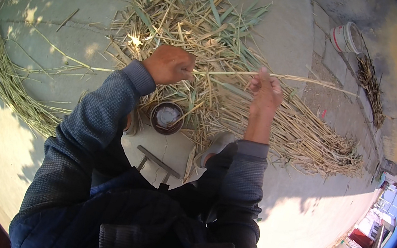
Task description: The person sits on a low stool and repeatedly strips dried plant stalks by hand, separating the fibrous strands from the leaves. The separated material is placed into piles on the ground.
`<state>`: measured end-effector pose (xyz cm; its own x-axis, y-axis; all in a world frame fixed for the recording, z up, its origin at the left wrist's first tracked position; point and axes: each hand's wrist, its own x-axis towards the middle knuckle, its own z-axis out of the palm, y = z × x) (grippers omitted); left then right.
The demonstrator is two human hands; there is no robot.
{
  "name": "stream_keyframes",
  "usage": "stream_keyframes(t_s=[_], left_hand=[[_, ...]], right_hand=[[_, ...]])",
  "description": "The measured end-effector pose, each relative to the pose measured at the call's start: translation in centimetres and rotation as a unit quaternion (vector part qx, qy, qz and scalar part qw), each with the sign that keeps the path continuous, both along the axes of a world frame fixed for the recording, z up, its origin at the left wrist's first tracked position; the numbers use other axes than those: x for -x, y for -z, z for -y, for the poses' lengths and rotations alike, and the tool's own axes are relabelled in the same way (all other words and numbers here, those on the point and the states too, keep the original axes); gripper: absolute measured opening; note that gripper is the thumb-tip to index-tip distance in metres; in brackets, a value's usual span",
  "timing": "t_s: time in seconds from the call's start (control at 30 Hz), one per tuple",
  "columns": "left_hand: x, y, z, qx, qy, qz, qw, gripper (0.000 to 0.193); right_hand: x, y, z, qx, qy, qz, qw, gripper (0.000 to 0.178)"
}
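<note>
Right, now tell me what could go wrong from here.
The thin stalk spanning from the left hand to the right hand might snap or split if pulled hard. Both hands are bare, so a sharp edge could nick the fingers. The dark round container stands between the feet, close to loose stalks, and a shifting shoe might knock it over.

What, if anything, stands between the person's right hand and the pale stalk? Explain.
Nothing visible: the right hand holds the pale stalk directly in its fingers, and the loose straw lies on the ground below.
</note>
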<state>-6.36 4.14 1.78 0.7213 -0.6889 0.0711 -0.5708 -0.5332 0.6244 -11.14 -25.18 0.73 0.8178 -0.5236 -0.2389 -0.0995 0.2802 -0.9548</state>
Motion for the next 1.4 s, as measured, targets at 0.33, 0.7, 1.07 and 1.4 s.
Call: stream_keyframes(t_s=[0.33,0.7,1.07,1.4], left_hand=[[-0.4,0.3,-1.2,-0.025,0.019,-0.002,1.000,0.030],[-0.2,-0.5,3.1,0.138,-0.042,-0.147,0.979,0.021],[-0.9,-1.9,1.8,0.200,-0.030,-0.311,0.929,0.017],[-1.4,-1.6,1.0,0.183,-0.084,-0.129,0.971,0.020]], right_hand=[[0.0,-0.5,1.1,0.026,0.006,0.003,1.000,0.027],[0.7,-0.9,-2.7,-0.068,-0.146,0.046,0.986,0.027],[0.8,-1.5,0.0,0.049,-0.226,-0.026,0.973,0.030],[1.1,-2.3,1.9,0.087,-0.278,-0.120,0.949,0.022]])
